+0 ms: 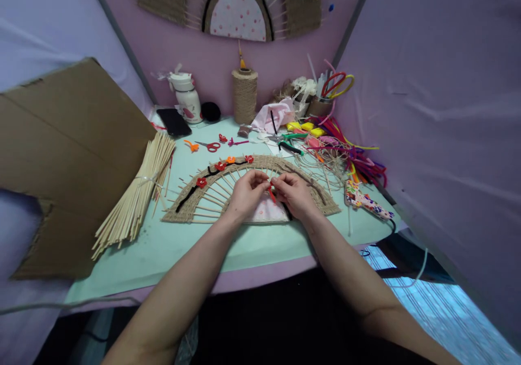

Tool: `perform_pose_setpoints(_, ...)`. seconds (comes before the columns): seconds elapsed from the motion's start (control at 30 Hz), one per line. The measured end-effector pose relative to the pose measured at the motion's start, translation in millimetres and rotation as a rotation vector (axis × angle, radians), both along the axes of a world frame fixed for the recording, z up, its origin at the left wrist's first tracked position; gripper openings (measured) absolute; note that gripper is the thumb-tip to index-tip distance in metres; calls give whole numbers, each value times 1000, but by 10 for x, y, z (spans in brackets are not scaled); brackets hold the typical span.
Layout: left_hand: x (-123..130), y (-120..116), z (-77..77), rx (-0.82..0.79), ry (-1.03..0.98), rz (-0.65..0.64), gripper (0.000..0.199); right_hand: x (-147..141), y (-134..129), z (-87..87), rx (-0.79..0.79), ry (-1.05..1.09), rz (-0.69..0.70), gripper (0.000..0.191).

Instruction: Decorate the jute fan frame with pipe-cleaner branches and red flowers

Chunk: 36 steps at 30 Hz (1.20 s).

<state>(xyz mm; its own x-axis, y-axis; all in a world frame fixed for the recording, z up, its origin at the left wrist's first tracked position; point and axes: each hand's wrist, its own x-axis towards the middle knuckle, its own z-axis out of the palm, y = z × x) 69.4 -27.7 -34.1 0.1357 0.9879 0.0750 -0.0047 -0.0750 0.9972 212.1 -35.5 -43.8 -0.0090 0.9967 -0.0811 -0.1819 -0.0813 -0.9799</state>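
Both hands meet over a fan of sticks and woven twine [188, 205] that lies on the table. My left hand [247, 195] pinches a small red piece [272, 193] between thumb and fingertips. On the other side of that piece, my right hand [294, 192] closes its fingertips on it too. Red flowers [201, 182] and an orange flower [230, 160] sit along black strips on the fan's left and top. A pale dotted panel [266, 212] at the fan's centre is partly covered by the hands.
A bundle of sticks [136, 196] and cardboard [73, 164] stand left. Behind are a phone [174, 122], bottle [188, 101], twine spool [245, 96], red scissors [212, 146] and pliers [290, 146]. Pipe cleaners [368, 164] and a patterned glue gun [366, 201] lie right.
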Motion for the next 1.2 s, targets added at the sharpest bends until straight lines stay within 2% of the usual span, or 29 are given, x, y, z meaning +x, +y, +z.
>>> perform_pose_setpoints(0.23,7,3,-18,-48,-40,54,17,37,6,19,-7,67,130,36)
perform_pose_setpoints(0.4,-9,-41,-34,82,129,87,19,89,12,3,16,-31,140,34)
perform_pose_setpoints(0.53,-8,-54,-42,154,197,78,11,125,13,34,30,-126,101,32)
perform_pose_setpoints(0.67,6,-38,-68,145,190,75,10,155,37,36,36,-96,95,30)
perform_pose_setpoints(0.9,25,-31,-79,148,122,97,12,170,46,-13,51,-176,146,31)
perform_pose_setpoints(1.07,30,-16,-94,89,37,94,16,140,31,0,63,-238,157,31)
perform_pose_setpoints(1.2,14,4,-136,43,46,91,20,110,20,6,61,-276,155,29)
